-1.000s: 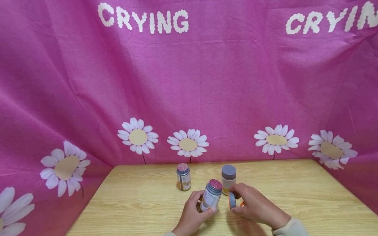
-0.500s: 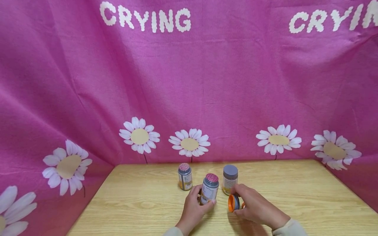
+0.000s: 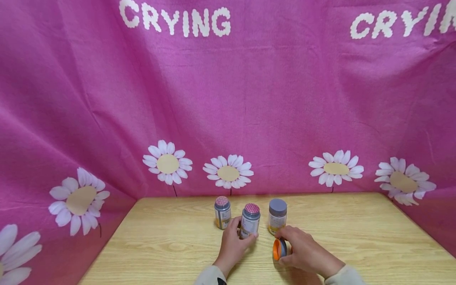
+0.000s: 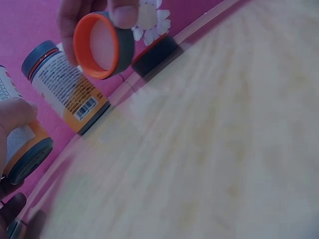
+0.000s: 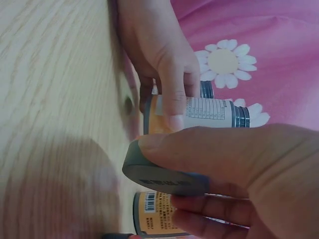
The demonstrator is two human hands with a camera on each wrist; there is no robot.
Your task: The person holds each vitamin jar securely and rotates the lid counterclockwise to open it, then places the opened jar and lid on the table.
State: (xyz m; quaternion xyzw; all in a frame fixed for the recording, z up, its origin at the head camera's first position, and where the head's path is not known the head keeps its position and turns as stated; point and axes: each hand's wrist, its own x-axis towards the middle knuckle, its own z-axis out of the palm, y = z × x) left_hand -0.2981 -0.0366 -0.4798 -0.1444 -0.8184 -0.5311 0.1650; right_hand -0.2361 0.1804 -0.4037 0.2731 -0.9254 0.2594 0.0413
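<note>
My left hand (image 3: 232,244) grips a grey-topped pill bottle (image 3: 249,225) round its body. This bottle has no lid, and a pink seal covers its mouth; its dark base shows lifted off the table in the left wrist view. Between thumb and fingers, my right hand (image 3: 307,250) pinches a grey screw cap (image 3: 280,249) on edge, its orange inside facing left. Just behind that cap stands a bottle with its grey lid on (image 3: 277,217). Another lidless, pink-sealed bottle (image 3: 222,213) stands behind and left of the held one.
A second loose cap (image 4: 155,55) lies on the wooden table (image 3: 160,237) beyond the right hand, hidden behind that hand in the head view. A pink cloth (image 3: 278,118) with daisies and white letters hangs along the table's back and sides.
My left hand has carried the bottle farther back and slightly left, setting it more upright, near the other sealed bottle. The right hand's cap has turned, bringing its orange inside into view.
</note>
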